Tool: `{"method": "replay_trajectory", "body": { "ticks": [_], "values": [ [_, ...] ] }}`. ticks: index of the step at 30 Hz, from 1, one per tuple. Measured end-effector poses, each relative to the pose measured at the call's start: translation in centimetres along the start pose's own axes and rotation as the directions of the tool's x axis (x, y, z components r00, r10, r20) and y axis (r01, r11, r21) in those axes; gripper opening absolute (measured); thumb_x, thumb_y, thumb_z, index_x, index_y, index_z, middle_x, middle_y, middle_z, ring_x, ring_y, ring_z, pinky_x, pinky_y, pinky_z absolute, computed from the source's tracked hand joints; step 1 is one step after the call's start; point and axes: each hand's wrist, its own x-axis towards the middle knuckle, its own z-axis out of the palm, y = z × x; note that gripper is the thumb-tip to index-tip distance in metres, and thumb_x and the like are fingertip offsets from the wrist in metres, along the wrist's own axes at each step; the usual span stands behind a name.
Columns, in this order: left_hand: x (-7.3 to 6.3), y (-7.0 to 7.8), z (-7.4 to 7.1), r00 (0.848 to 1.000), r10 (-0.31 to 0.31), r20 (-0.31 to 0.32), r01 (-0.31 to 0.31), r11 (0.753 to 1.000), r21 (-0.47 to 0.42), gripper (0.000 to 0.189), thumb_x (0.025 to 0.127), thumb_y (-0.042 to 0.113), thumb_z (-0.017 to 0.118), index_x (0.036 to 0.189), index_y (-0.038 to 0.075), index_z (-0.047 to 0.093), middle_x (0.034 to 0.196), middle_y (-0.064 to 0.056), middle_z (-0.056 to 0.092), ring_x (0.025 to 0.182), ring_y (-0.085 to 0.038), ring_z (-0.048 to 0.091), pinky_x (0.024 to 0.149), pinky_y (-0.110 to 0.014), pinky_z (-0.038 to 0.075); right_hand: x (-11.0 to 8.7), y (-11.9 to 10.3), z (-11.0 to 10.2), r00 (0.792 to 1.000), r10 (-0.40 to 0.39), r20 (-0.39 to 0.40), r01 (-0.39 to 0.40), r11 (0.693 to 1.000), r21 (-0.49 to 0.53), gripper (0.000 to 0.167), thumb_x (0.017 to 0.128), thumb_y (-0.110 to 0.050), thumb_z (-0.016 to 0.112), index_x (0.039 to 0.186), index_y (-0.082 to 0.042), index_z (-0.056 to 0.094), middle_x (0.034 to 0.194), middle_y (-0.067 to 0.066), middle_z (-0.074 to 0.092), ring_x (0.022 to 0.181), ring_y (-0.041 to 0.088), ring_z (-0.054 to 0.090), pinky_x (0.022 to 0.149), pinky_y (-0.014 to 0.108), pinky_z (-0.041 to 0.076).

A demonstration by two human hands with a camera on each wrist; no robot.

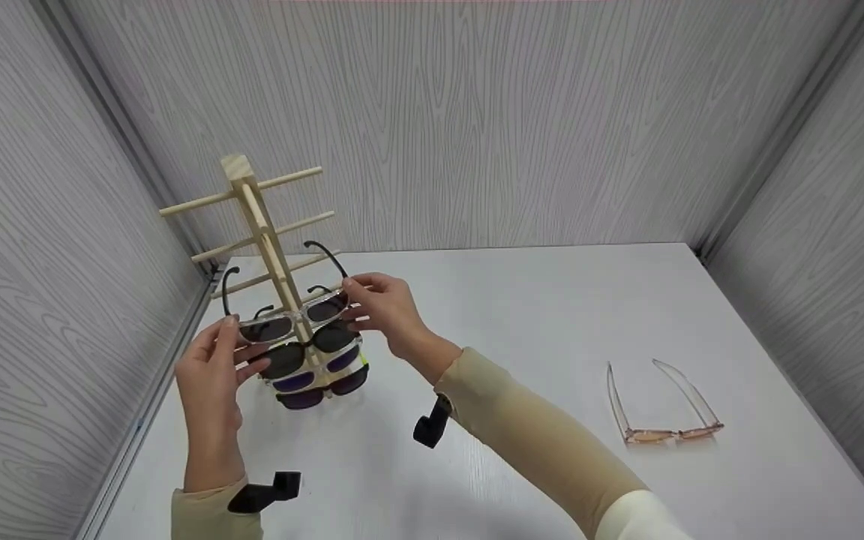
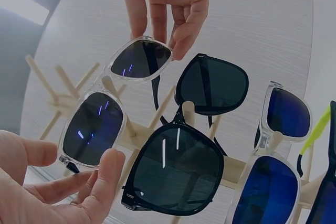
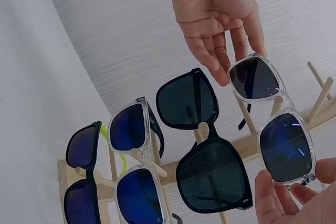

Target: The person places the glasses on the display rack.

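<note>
A pair of clear-framed sunglasses [image 1: 267, 330] with dark lenses and black temples is at the wooden display rack [image 1: 258, 214], just above a black pair. My left hand [image 1: 209, 379] holds its left end between thumb and fingers. By the hinge at the other end, my right hand [image 1: 394, 313] pinches the frame. Both temples point back toward the rack. In the left wrist view a peg end shows at the bridge of the clear-framed sunglasses [image 2: 93, 129]; whether the bridge bears on it I cannot tell.
Below hang black sunglasses [image 3: 212, 174], a clear pair with blue lenses [image 3: 137, 195] and a dark pair [image 1: 302, 399] at the bottom. Bare pegs [image 1: 291, 177] stick out higher up. Pinkish clear glasses [image 1: 651, 436] lie unfolded on the white table [image 1: 522, 322], at right. Grey panels [image 1: 477, 127] enclose it.
</note>
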Motion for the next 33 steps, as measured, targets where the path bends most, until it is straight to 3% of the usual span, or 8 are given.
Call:
{"method": "replay_trajectory", "body": {
  "ticks": [13,22,29,33],
  "values": [
    [0.6,-0.4,0.5,0.999,-0.044,0.017,0.043,0.998,0.035,0.034,0.092,0.033,0.057,0.113,0.006,0.060,0.089,-0.012,0.055,0.074,-0.018,0.067,0.061,-0.027,0.057,0.6,-0.2,-0.6,0.999,0.029,-0.024,-0.030,0.999,-0.019,0.022,0.091,-0.019,0.061,0.106,-0.003,0.064,0.090,0.013,0.065,0.080,0.028,0.066,0.066,0.035,0.057],
    [0.5,-0.4,0.3,0.998,-0.059,0.017,0.059,0.998,0.019,0.037,0.092,0.034,0.057,0.117,0.006,0.058,0.090,-0.013,0.055,0.075,-0.018,0.068,0.062,-0.029,0.057,0.6,-0.5,-1.3,0.999,0.014,-0.035,-0.018,0.995,-0.096,0.022,0.090,-0.021,0.062,0.105,-0.004,0.065,0.095,0.016,0.065,0.085,0.032,0.066,0.066,0.035,0.057],
    [0.2,-0.8,-0.3,0.999,-0.038,-0.015,0.038,0.999,0.002,0.040,0.093,0.030,0.057,0.120,0.002,0.056,0.089,-0.013,0.061,0.074,-0.018,0.068,0.060,-0.028,0.057,0.4,0.1,-2.6,1.000,0.013,-0.022,-0.015,0.995,-0.100,0.026,0.091,-0.020,0.061,0.109,-0.002,0.062,0.105,0.024,0.062,0.090,0.035,0.065,0.068,0.035,0.057],
    [0.0,-1.0,-0.6,1.000,-0.004,-0.022,0.004,1.000,-0.006,0.039,0.093,0.029,0.057,0.120,0.000,0.056,0.088,-0.012,0.064,0.073,-0.018,0.068,0.059,-0.028,0.057,0.3,0.7,-3.3,0.999,0.025,-0.028,-0.028,0.992,-0.124,0.024,0.091,-0.020,0.061,0.108,-0.002,0.063,0.102,0.021,0.063,0.086,0.032,0.066,0.067,0.034,0.057]
  ]
}}
